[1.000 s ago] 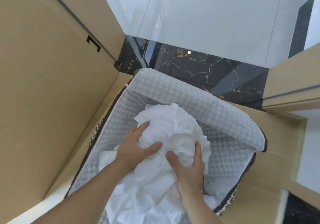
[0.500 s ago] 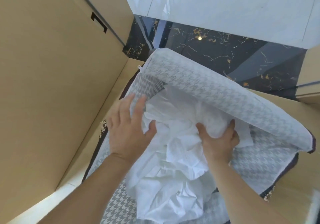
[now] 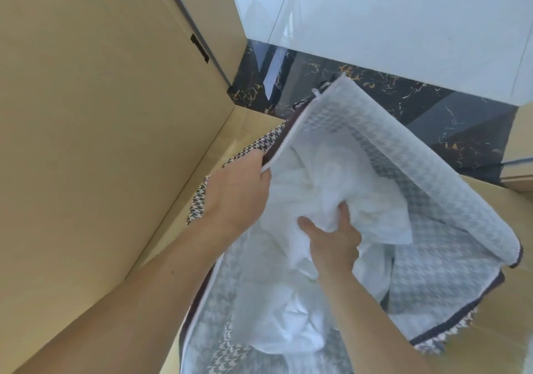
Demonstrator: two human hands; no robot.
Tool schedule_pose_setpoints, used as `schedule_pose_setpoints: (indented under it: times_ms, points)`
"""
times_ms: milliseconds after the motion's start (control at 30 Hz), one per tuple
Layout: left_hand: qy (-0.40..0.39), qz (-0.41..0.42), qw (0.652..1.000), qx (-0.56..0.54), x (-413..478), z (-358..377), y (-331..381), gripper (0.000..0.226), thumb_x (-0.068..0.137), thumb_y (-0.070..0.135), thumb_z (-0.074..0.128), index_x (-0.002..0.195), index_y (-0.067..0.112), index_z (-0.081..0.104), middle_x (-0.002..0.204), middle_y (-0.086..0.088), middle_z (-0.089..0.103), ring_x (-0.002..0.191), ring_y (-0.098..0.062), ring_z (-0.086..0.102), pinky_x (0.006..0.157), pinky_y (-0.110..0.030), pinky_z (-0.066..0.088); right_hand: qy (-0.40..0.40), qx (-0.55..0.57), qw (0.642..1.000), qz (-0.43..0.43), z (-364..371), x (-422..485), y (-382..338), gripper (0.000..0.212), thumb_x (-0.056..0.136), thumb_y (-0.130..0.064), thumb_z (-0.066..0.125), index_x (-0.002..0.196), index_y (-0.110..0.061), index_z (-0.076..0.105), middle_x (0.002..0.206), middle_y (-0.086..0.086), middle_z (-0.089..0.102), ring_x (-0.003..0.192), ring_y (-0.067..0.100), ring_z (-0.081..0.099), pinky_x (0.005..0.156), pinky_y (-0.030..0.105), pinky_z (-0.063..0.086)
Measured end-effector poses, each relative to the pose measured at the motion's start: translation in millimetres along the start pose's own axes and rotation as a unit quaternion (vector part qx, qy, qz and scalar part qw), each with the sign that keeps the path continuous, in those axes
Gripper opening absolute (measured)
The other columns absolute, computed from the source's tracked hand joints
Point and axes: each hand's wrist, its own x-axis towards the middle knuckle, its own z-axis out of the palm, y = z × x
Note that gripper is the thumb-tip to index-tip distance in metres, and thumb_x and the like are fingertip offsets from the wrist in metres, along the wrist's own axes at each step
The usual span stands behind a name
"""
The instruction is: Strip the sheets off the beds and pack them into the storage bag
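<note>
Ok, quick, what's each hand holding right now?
Left hand: grips the rim of the storage bag.
Right hand: grips the white sheet inside the bag.

Your left hand (image 3: 236, 197) and right hand (image 3: 334, 243) are bare. Your left forearm (image 3: 144, 287) and right forearm (image 3: 375, 330) are bare too, up to the near edge. The left one has a small dark dot.

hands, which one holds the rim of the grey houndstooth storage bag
The left hand: its fingers curl over the rim of the grey houndstooth storage bag, while the right hand grips the crumpled white sheets inside.
</note>
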Motion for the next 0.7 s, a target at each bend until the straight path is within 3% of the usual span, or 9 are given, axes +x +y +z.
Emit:
schedule_pose_setpoints:
  times_ms: [100, 167, 267, 367, 433, 500, 567, 633, 700]
  points:
    - [0.017, 0.013, 1.0, 0.001, 9.1, -26.7, 5.0, 0.032, 0.099, 0.023, 0.044, 0.07, 0.023, 0.03, 0.063, 0.006, 0.04, 0.059, -0.027, 0.042, 0.053, -0.036, 0.024, -0.089, -0.001, 0.991, -0.097, 21.3, -9.6, -16.9, 0.075, 0.083, -0.039, 0.071, 0.15, -0.041, 0.037, 0.145, 0.006, 0.039, 0.125, 0.031, 0.049, 0.105, 0.048, 0.044]
    - [0.037, 0.023, 0.999, -0.01, 10.6, -41.2, 1.5, 0.023, 0.099, 0.021, 0.045, 0.076, 0.019, 0.042, 0.064, 0.003, 0.044, 0.059, -0.026, 0.043, 0.052, -0.038, 0.025, -0.172, -0.025, 0.976, -0.13, 35.1, -12.8, -14.9, 0.075, 0.084, -0.03, 0.064, 0.152, -0.04, 0.032, 0.146, 0.007, 0.039, 0.128, 0.029, 0.048, 0.103, 0.048, 0.045]
    - [0.088, 0.044, 0.993, -0.065, 11.1, -61.1, -4.2, 0.025, 0.098, 0.028, 0.044, 0.088, 0.01, 0.058, 0.069, -0.002, 0.056, 0.066, -0.032, 0.053, 0.057, -0.044, 0.042, -0.306, -0.172, 0.93, -0.106, 50.1, -7.5, 8.2, 0.09, 0.088, -0.024, 0.058, 0.157, -0.046, 0.004, 0.162, -0.002, 0.013, 0.143, 0.027, 0.032, 0.105, 0.044, 0.043]
    - [0.161, 0.052, 0.979, -0.117, 18.3, -70.1, -9.9, 0.027, 0.092, 0.035, 0.043, 0.082, 0.017, 0.06, 0.063, 0.008, 0.055, 0.061, -0.022, 0.053, 0.052, -0.038, 0.043, -0.379, -0.249, 0.888, -0.07, 55.7, -0.6, 20.2, 0.091, 0.094, -0.017, 0.055, 0.158, -0.04, -0.005, 0.167, 0.0, -0.008, 0.153, 0.023, 0.011, 0.112, 0.034, 0.035]
    - [0.162, 0.037, 0.98, -0.106, 25.5, -63.1, -17.9, 0.022, 0.092, 0.033, 0.046, 0.081, 0.019, 0.06, 0.063, 0.009, 0.054, 0.061, -0.021, 0.053, 0.052, -0.037, 0.043, -0.381, -0.235, 0.891, -0.073, 56.6, -5.6, 19.8, 0.085, 0.095, -0.018, 0.054, 0.159, -0.039, 0.002, 0.167, -0.003, -0.009, 0.153, 0.02, 0.014, 0.109, 0.029, 0.037]
    - [0.101, 0.006, 0.991, -0.086, 28.3, -49.9, -28.6, 0.015, 0.093, 0.03, 0.051, 0.085, 0.021, 0.059, 0.066, 0.009, 0.055, 0.065, -0.025, 0.056, 0.057, -0.04, 0.047, -0.362, -0.188, 0.907, -0.098, 51.3, -19.4, 19.1, 0.074, 0.097, -0.02, 0.051, 0.158, -0.039, 0.014, 0.167, -0.011, -0.001, 0.147, 0.017, 0.03, 0.096, 0.021, 0.039]
    - [0.053, -0.022, 0.995, -0.078, 22.9, -39.3, -37.8, 0.017, 0.091, 0.037, 0.052, 0.097, 0.025, 0.063, 0.073, 0.011, 0.059, 0.07, -0.021, 0.06, 0.061, -0.038, 0.05, -0.326, -0.16, 0.922, -0.138, 38.5, -34.7, 18.9, 0.063, 0.1, -0.024, 0.048, 0.156, -0.037, 0.023, 0.166, -0.014, 0.012, 0.141, 0.012, 0.038, 0.096, 0.019, 0.035]
    - [0.051, -0.03, 0.995, -0.086, 15.0, -34.2, -44.2, 0.029, 0.086, 0.045, 0.047, 0.105, 0.031, 0.063, 0.081, 0.01, 0.064, 0.074, -0.02, 0.061, 0.066, -0.038, 0.052, -0.269, -0.134, 0.941, -0.158, 22.5, -44.7, 15.5, 0.057, 0.102, -0.027, 0.048, 0.155, -0.034, 0.028, 0.162, -0.015, 0.025, 0.135, 0.006, 0.041, 0.099, 0.017, 0.03]
    - [0.065, -0.039, 0.993, -0.085, 12.0, -35.9, -49.0, 0.027, 0.085, 0.037, 0.045, 0.102, 0.028, 0.064, 0.086, 0.005, 0.068, 0.077, -0.023, 0.062, 0.071, -0.04, 0.053, -0.226, -0.108, 0.957, -0.148, 4.2, -52.2, 7.1, 0.057, 0.101, -0.03, 0.049, 0.155, -0.031, 0.029, 0.159, -0.015, 0.031, 0.12, 0.0, 0.045, 0.095, 0.016, 0.03]
